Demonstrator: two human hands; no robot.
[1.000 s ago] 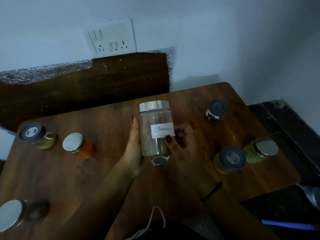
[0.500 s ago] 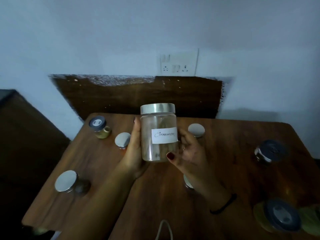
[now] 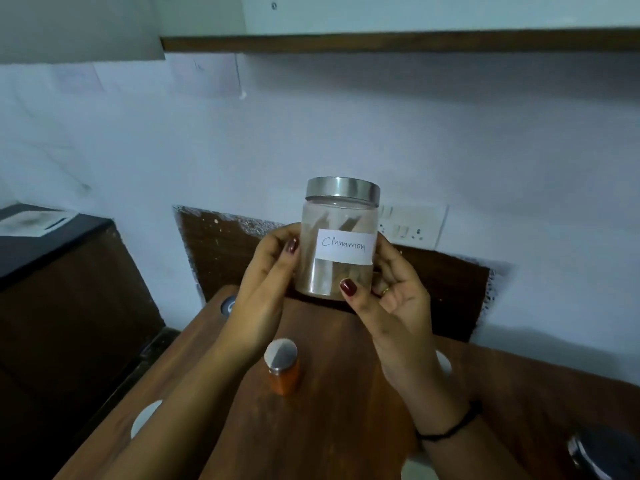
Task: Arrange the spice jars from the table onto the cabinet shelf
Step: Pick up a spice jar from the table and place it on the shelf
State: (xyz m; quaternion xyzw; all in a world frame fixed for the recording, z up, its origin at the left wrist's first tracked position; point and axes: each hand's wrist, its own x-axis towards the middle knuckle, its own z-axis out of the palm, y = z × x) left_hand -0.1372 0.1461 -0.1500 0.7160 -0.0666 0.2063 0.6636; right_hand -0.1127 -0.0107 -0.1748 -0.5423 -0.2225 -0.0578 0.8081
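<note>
Glass cinnamon jar (image 3: 337,244) lifted higher between left hand (image 3: 266,282) and right hand (image 3: 398,299).

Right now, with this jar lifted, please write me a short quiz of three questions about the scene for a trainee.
1. True or false: the cinnamon jar stands on the table.
2. Which holds it? A: left hand only. B: right hand only. C: both hands.
3. Fill in: the small jar between the forearms has ____ contents.
Key: 1 false; 2 C; 3 orange.

Left hand (image 3: 266,271) and right hand (image 3: 394,299) hold the upright cinnamon jar (image 3: 337,244) above the table (image 3: 339,427).
</note>
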